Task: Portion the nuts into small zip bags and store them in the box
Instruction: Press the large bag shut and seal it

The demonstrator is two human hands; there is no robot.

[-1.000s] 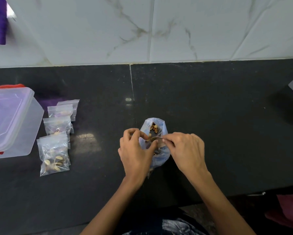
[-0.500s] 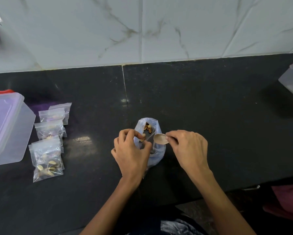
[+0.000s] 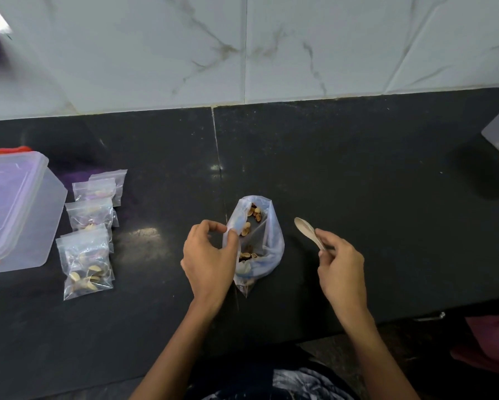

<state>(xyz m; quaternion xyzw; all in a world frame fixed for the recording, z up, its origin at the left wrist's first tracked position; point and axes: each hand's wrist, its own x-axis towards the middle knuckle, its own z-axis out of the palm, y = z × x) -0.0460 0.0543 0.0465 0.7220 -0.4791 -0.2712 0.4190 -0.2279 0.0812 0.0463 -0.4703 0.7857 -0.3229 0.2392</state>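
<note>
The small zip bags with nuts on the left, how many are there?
4, overlapping in a row beside the box: nearest, second, third, farthest. More may be hidden underneath.

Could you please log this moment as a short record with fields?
left hand: pinches the rim of the nut bag
right hand: holds the spoon, lifted clear to the bag's right
nut bag: open, nuts inside
small zip bags: four, by the box
box: lid on
surface: dark counter

left hand (image 3: 209,259) pinching nut bag (image 3: 257,243) rim, right hand (image 3: 340,269) holding spoon (image 3: 307,230) beside it
</note>
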